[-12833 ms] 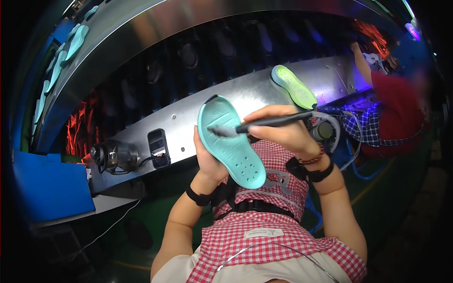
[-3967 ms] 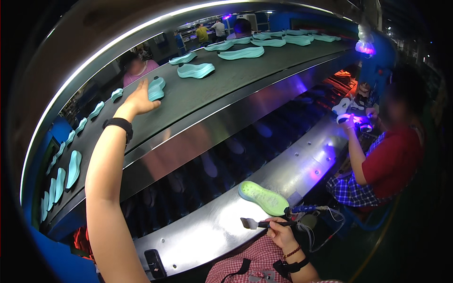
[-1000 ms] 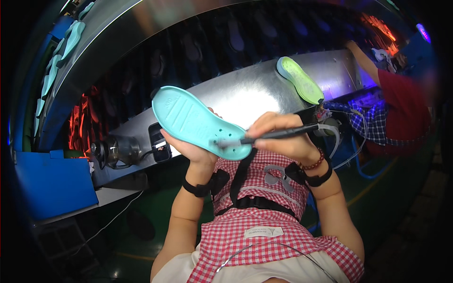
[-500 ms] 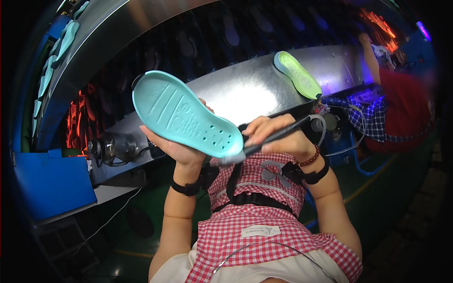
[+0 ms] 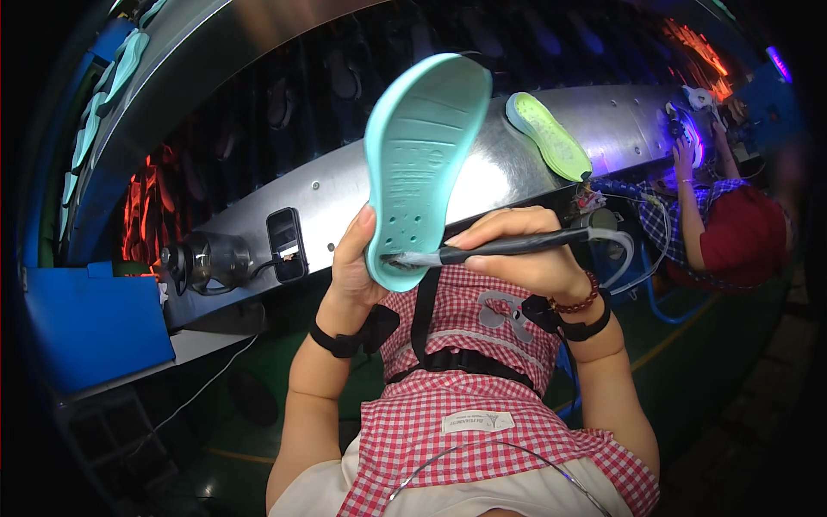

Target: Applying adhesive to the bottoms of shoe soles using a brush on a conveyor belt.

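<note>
A turquoise shoe sole (image 5: 422, 164) is tilted nearly upright in front of me, its recessed side with small holes facing me. My left hand (image 5: 351, 263) grips it by the lower end, thumb along the left edge. In my right hand (image 5: 525, 254) is a black-handled brush (image 5: 500, 247) with a thin pale hose at its back end. The brush's bristles touch the inside of the sole's lower end, just below the holes. On the metal ledge to the right lies a yellow-green sole (image 5: 551, 138) with a pale blue rim.
Beyond the metal ledge (image 5: 336, 185) runs a dark rack with several soles. A glass jar (image 5: 215, 263) and a black tray (image 5: 286, 246) stand at left, near a blue box (image 5: 99, 332). Turquoise soles (image 5: 86, 133) line the far left. A co-worker in red (image 5: 741, 228) handles a shoe at right.
The sole has swung from leaning left to nearly upright. The brush has moved from its lower rim to inside that end. At right, the co-worker's arms have shifted and a shoe now shows.
</note>
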`<state>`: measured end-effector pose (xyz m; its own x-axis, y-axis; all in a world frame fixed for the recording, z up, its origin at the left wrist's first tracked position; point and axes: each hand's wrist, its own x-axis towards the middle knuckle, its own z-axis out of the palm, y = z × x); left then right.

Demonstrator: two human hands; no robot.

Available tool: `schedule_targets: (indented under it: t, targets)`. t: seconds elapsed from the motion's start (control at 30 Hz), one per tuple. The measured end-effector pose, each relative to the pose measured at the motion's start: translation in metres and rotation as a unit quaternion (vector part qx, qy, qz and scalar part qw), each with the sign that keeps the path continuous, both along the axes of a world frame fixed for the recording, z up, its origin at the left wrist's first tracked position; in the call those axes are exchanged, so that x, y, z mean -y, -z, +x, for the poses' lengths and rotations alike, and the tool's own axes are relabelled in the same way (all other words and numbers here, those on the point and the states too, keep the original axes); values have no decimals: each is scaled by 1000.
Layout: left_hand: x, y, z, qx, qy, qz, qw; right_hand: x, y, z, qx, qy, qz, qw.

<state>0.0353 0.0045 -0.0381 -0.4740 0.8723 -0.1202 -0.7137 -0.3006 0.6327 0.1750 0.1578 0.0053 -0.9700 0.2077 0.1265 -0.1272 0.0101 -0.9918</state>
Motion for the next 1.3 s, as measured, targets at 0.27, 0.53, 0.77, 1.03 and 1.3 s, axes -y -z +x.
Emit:
schedule_targets:
  t: [0.27, 0.53, 0.77, 1.03, 1.3]
  targets:
    - [6, -25, -21, 30, 213, -106, 971, -27, -24, -3, -83, -167, 59, 981]
    - [11, -40, -26, -86, 270, -216, 934, -49, -34, -14, -59, -284, 141, 947]
    - [35, -32, -41, -24, 206, -187, 960, -47, -18, 0, -84, -244, 156, 953]
    - [52, -42, -54, -115, 186, -142, 965, -28, -13, 9, -100, -116, 205, 967]
    - [-5, 25, -17, 135, 26, 35, 990, -6, 9, -17, 12, 66, 25, 997]
